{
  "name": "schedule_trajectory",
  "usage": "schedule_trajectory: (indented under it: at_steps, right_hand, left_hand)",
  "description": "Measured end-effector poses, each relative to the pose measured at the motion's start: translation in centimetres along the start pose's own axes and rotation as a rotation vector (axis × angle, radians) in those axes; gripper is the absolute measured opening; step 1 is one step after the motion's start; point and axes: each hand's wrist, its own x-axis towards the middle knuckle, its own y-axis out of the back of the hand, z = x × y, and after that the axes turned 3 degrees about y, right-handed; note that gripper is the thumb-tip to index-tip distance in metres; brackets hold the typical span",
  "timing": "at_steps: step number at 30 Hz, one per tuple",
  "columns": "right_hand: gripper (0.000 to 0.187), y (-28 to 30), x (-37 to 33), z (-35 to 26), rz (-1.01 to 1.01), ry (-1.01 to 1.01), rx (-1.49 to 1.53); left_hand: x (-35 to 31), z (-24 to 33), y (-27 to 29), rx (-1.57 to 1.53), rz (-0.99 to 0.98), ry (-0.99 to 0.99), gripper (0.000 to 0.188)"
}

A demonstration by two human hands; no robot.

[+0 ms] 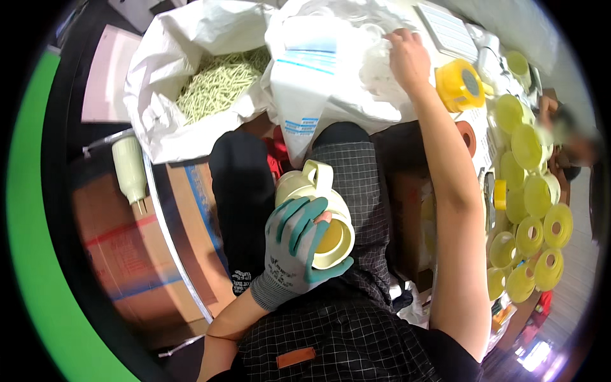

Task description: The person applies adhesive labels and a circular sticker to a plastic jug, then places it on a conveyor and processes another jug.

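Note:
My left hand (pixel 296 239), in a grey and green glove, is wrapped round a pale yellow plastic jug body (pixel 305 183) above my lap. The jug lies tilted with its round open end (pixel 344 245) toward me and its loop handle (pixel 323 178) pointing away. My bare right hand (pixel 409 60) reaches far forward into a white bag (pixel 305 76) of clear and whitish plastic pieces (pixel 377 67). Its fingers are bent together over the pieces; what they pinch, if anything, is too small to make out.
Left of that bag, another white sack (pixel 153 83) holds many pale green thin pieces (pixel 223 86). A pale green electric screwdriver (pixel 130 170) hangs over cardboard boxes (pixel 140 267). On the right stand a yellow tape roll (pixel 459 85) and several yellow ring-shaped parts (pixel 528 146).

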Motion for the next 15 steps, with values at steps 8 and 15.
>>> schedule_trajectory:
  at_steps: [8, 15]
  right_hand:
    - [0.028, -0.3, 3.8, -1.2, 0.078, -0.387, -0.001]
    - [0.014, -5.1, 3.4, -1.0, 0.115, -0.566, 0.096]
  left_hand:
    - [-0.2, 0.6, 1.2, 0.106, -0.056, -0.075, 0.1]
    - [-0.2, 0.0, -0.4, 0.156, 0.034, -0.132, 0.094]
